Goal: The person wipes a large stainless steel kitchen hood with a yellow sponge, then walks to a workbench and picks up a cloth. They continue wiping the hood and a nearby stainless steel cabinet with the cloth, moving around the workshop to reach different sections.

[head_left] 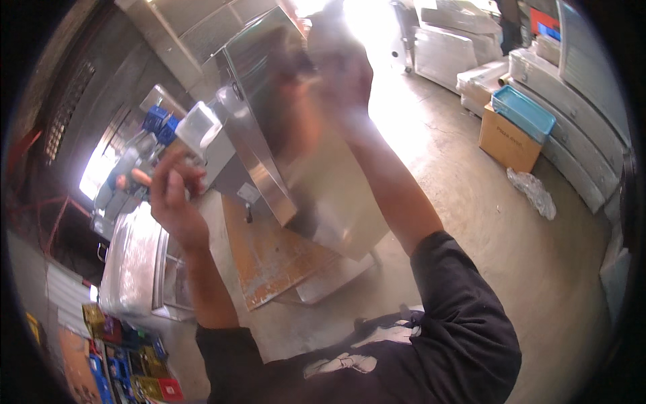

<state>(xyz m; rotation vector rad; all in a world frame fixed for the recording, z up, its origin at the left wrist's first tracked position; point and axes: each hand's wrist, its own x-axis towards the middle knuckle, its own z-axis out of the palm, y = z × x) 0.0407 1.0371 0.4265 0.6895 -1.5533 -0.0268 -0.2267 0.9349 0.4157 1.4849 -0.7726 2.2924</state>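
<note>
A tall stainless-steel cabinet (316, 182) stands tilted in front of me on the concrete floor. My left hand (173, 198) is raised at its left side, fingers curled around a small orange-handled tool (139, 177), close to a white plastic-covered corner piece (198, 128). My right hand (336, 71) is lifted against the cabinet's upper front panel. It is blurred by motion and glare, so its fingers cannot be made out. Both forearms come up from my black sleeves.
A rusty orange sheet (266, 259) lies under the cabinet. A plastic-wrapped steel part (131, 262) and several colourful small boxes (128, 370) sit at lower left. At right are a cardboard box (508, 143), a blue tray (523, 111), crumpled plastic (535, 192) and white wrapped units (444, 50).
</note>
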